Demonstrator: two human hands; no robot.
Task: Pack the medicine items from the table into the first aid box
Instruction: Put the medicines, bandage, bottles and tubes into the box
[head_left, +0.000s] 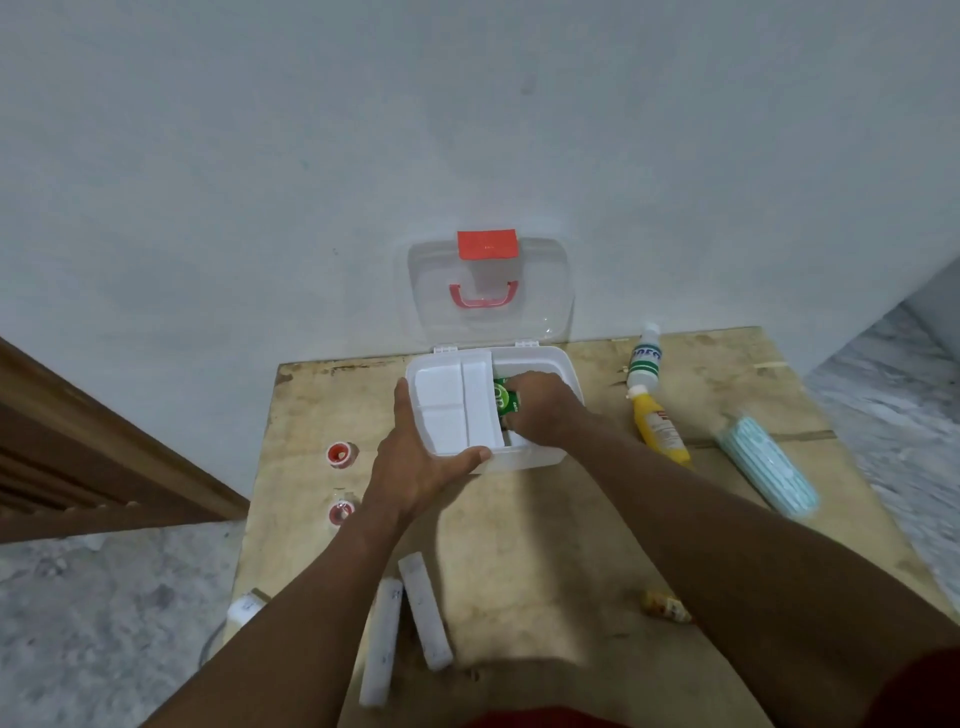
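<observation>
- the first aid box (540, 358) sits open at the far edge of the table (519, 545); its clear lid (540, 291) stands upright
- the left hand (410, 467) clasps the box's near-left corner, thumb along the front wall
- the right hand (545, 410) is inside the right compartment, fingers curled round a green packet (505, 397)
- a white bottle (645, 361), a yellow bottle (660, 428) and a stack of masks (763, 462) lie right of the box

The box (530, 460) is sitting at the back of the table (519, 545), lid (540, 291) standing open behind it, a packet (505, 401) lying inside at right. Bottles (645, 364) and masks (763, 467) are lying to its right, tape rolls (340, 454) left, long packs (425, 610) in front.
</observation>
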